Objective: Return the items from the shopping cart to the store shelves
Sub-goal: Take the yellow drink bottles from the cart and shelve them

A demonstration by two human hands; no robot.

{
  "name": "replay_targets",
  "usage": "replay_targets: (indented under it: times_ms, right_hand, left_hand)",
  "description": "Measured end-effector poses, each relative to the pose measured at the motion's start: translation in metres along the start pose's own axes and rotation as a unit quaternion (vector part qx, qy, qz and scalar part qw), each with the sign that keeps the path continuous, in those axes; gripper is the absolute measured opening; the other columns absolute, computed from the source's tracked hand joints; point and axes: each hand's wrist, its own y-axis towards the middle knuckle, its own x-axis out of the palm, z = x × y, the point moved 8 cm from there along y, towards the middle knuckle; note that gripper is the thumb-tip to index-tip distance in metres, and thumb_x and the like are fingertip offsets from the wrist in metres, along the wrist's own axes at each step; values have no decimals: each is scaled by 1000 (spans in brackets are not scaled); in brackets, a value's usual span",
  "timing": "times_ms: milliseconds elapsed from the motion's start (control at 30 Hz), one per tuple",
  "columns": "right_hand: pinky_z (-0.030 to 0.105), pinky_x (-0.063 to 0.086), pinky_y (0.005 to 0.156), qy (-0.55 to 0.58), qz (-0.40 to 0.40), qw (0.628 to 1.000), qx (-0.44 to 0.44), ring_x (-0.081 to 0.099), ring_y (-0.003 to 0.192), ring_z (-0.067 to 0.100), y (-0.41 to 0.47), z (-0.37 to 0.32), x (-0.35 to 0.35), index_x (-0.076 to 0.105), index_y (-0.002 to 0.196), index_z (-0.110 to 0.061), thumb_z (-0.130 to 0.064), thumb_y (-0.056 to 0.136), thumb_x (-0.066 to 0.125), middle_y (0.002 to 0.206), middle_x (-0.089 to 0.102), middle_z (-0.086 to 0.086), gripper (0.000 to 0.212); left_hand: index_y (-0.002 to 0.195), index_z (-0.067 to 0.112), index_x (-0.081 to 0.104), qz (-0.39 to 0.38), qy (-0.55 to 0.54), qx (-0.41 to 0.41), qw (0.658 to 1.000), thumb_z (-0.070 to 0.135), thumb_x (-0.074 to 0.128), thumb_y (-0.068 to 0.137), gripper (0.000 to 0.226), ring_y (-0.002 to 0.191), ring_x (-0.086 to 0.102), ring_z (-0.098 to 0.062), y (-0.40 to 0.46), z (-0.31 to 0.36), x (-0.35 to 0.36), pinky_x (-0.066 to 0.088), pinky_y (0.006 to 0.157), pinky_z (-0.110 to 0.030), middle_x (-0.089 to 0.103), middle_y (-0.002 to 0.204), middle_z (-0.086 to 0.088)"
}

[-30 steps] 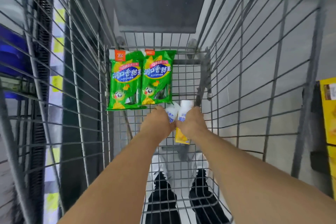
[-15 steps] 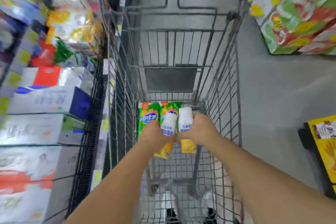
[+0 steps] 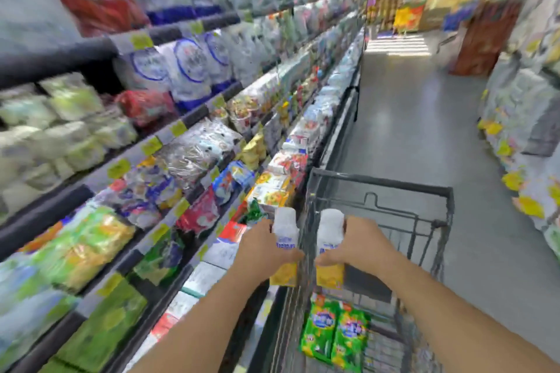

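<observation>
My left hand (image 3: pixel 263 248) grips a small white and yellow bottle (image 3: pixel 285 236) upright, held just left of the cart's side, over the low shelf edge. My right hand (image 3: pixel 357 247) grips a second, matching bottle (image 3: pixel 331 230) above the wire shopping cart (image 3: pixel 436 221). Both white caps point up. Two green snack packs (image 3: pixel 335 331) lie side by side on the cart's floor, below my right hand.
Long store shelves (image 3: pixel 169 133) packed with bagged and boxed goods run along the left, with yellow price tags on their edges. The grey aisle floor (image 3: pixel 409 130) stretches ahead. More stacked goods (image 3: pixel 527 130) stand on the right.
Both hands have lifted the two bottles up out of the cart and drawn them apart, the left one shifting toward the shelves. The view has swung up from the cart to the aisle.
</observation>
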Motion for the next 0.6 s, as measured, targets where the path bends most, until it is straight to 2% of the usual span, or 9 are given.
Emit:
replay_targets:
  times_ms: [67, 167, 233, 300, 400, 500, 600]
  right_hand:
    - [26, 51, 57, -13, -18, 999, -43, 66, 68, 10, -17, -36, -7, 66, 72, -21, -56, 42, 90, 71, 69, -7, 52]
    - [16, 38, 46, -25, -46, 993, -110, 55, 58, -4, -42, -83, -6, 66, 74, -22, -54, 45, 92, 66, 61, -13, 50]
    - [17, 42, 48, -29, -68, 985, -155, 59, 62, -2, -58, -112, 2, 68, 79, -21, -53, 45, 92, 70, 64, -11, 53]
    - [24, 53, 58, -40, -98, 976, -192, 66, 71, 5, -78, -142, 16, 69, 85, -21, -53, 43, 92, 78, 69, -8, 57]
    - [35, 61, 72, -55, -140, 957, -249, 70, 78, 10, -112, -191, 45, 70, 90, -21, -54, 44, 93, 85, 73, -5, 61]
    - [30, 60, 70, -53, -182, 934, -304, 69, 77, 8, -157, -243, 77, 72, 92, -18, -49, 49, 94, 86, 74, -5, 57]
    - [26, 59, 62, -42, -220, 911, -347, 69, 73, 5, -207, -292, 115, 72, 88, -18, -40, 51, 96, 82, 74, -4, 49]
  left_hand:
    - [92, 23, 64, 41, -15, -14, 999, 48, 89, 51, 54, 75, 68, -12, -23, 2, -38, 55, 65, -33, 70, 80, 6]
    - [88, 24, 62, 99, -7, -28, 995, 41, 89, 56, 46, 69, 63, -6, -67, 6, -85, 48, 58, -24, 67, 77, 8]
    - [90, 24, 60, 139, 0, -42, 989, 40, 89, 56, 48, 72, 64, -7, -100, -1, -112, 51, 62, -27, 67, 81, 7]
    - [96, 25, 60, 169, -4, -62, 984, 44, 88, 54, 54, 74, 66, -8, -138, -17, -135, 56, 67, -32, 68, 84, 8]
    - [99, 27, 59, 211, -5, -96, 973, 43, 90, 58, 54, 73, 63, -1, -201, -46, -174, 54, 63, -24, 66, 84, 13]
    - [102, 25, 62, 259, 0, -132, 957, 46, 91, 56, 58, 75, 64, -1, -269, -76, -218, 55, 64, -23, 68, 86, 12]
    - [94, 28, 65, 308, 9, -176, 935, 48, 91, 55, 51, 67, 61, 6, -341, -107, -261, 44, 53, -14, 67, 77, 14]
